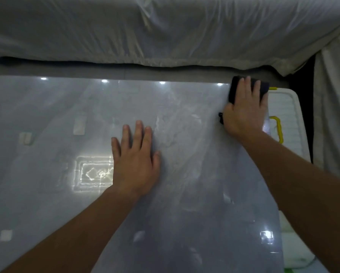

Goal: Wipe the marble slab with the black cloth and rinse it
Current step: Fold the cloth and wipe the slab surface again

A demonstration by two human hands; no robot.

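Right hand point(244, 113) upper right of frame, fingers spread, pressing black cloth point(234, 89) onto slab point(184, 194) corner; left hand point(135, 160) centre, fingers spread flat on slab.

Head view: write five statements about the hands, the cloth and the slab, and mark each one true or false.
1. The left hand lies flat on the marble slab, fingers straight. True.
2. The black cloth is under the left hand. False: it is under the right hand, whose fingers lie across it.
3. The cloth sits at the slab's far right corner. True.
4. The white container with a yellow handle stands on the slab. False: it stands beside the slab, past its right edge.
5. The left hand holds a sponge. False: it holds nothing.
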